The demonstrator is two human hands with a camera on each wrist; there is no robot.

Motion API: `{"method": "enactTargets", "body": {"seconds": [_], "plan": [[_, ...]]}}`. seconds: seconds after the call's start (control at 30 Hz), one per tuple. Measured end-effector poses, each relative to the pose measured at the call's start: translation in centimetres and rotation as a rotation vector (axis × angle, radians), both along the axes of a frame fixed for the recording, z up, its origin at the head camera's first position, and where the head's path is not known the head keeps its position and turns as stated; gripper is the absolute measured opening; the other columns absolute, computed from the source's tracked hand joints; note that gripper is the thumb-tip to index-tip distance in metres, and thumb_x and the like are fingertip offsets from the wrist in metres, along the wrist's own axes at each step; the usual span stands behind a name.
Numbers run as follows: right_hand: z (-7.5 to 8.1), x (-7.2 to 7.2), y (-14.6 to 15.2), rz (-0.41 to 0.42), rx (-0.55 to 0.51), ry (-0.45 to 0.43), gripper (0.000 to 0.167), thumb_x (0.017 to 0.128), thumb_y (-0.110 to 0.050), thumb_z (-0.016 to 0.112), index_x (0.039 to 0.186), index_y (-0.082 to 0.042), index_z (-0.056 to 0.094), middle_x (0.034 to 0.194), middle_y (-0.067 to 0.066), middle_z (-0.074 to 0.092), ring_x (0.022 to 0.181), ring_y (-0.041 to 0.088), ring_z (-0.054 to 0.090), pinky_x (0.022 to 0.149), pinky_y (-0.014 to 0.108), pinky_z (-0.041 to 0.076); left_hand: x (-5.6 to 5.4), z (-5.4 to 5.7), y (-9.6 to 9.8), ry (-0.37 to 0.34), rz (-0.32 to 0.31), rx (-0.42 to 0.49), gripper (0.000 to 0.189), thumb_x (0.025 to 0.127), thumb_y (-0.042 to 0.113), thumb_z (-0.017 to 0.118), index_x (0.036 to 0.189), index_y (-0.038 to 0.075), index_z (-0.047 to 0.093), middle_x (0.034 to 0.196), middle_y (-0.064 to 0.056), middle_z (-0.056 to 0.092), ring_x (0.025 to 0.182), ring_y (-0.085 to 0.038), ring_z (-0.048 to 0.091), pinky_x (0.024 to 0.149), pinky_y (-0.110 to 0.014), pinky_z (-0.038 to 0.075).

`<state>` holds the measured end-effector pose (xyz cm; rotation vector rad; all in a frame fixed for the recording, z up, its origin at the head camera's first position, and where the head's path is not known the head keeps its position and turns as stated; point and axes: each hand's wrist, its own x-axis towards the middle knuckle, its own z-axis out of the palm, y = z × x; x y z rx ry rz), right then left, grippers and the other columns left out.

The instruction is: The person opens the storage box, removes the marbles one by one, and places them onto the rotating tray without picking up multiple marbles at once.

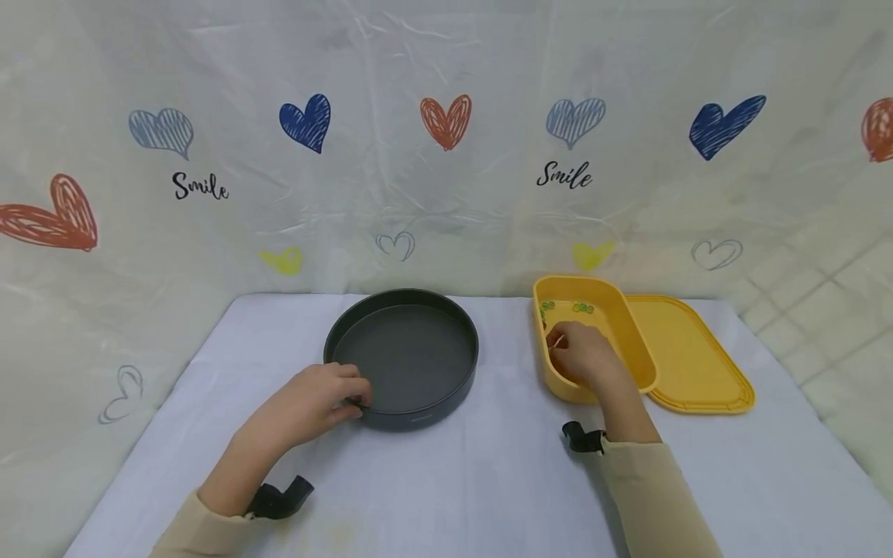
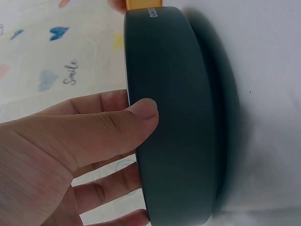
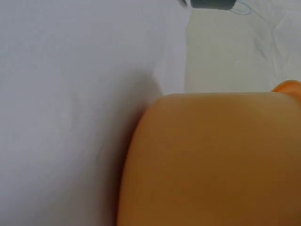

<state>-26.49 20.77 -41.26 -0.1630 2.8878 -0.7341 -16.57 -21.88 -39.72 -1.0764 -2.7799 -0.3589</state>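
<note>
My left hand (image 1: 324,403) pinches the near left rim of a round dark grey pan (image 1: 405,356). In the left wrist view the thumb (image 2: 143,110) lies on the outside of the pan wall (image 2: 174,127), and the other fingers reach behind the rim. Farther right, my right hand (image 1: 579,353) reaches down into a deep yellow container (image 1: 635,341), its fingers bent near the left wall. Its fingertips are mostly hidden, and I cannot tell whether they hold anything. Small green pieces (image 1: 583,308) lie at the container's far end. The right wrist view shows only the container's outer wall (image 3: 211,160).
A flat yellow lid (image 1: 691,356) lies right of the container, partly under its edge. White cloth (image 1: 446,488) covers the table. Behind it hangs a pale sheet (image 1: 488,217) printed with hearts and words. Black wrist mounts (image 1: 279,500) stick out at both sleeves.
</note>
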Motion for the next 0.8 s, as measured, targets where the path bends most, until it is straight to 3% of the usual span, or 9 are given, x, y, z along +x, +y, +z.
{"method": "enactTargets", "body": {"seconds": [0.3,0.47,0.6,0.8], "plan": [[1.2,0.3,0.1,-0.045,-0.159,0.165,0.019,0.096,-0.021,0.061,0.110,-0.011,0.067,0.106,0.012,0.068,0.097,0.030,0.061,0.082,0.041,0.051,0.0,0.0,0.1,-0.002,0.002,-0.008,0.024,0.076,0.013,0.086,0.087,0.028,0.070,0.087,0.015,0.060,0.077,-0.006,0.062,0.069,-0.027,0.052],[2.1,0.7,-0.4,-0.072,-0.315,0.186,0.023,0.098,-0.024,0.062,0.113,-0.008,0.066,0.108,0.011,0.067,0.095,0.028,0.062,0.079,0.034,0.053,0.0,0.1,0.0,-0.004,0.004,-0.012,0.024,0.077,0.013,0.086,0.087,0.028,0.070,0.087,0.015,0.061,0.078,-0.007,0.063,0.070,-0.028,0.053],[2.9,0.9,-1.1,-0.069,-0.533,0.155,0.030,0.098,-0.029,0.063,0.117,-0.006,0.064,0.111,0.011,0.065,0.092,0.028,0.063,0.078,0.029,0.057,-0.1,0.2,0.1,0.001,0.004,-0.011,0.023,0.077,0.013,0.086,0.088,0.027,0.071,0.087,0.015,0.061,0.078,-0.007,0.063,0.070,-0.028,0.053],[3.7,1.3,-2.3,0.002,-0.913,0.046,0.027,0.099,-0.020,0.064,0.118,-0.002,0.061,0.110,0.011,0.062,0.093,0.026,0.063,0.084,0.029,0.058,-0.1,0.1,0.1,-0.005,0.002,-0.010,0.024,0.077,0.013,0.086,0.088,0.027,0.070,0.087,0.015,0.061,0.079,-0.006,0.062,0.071,-0.028,0.053]]}}
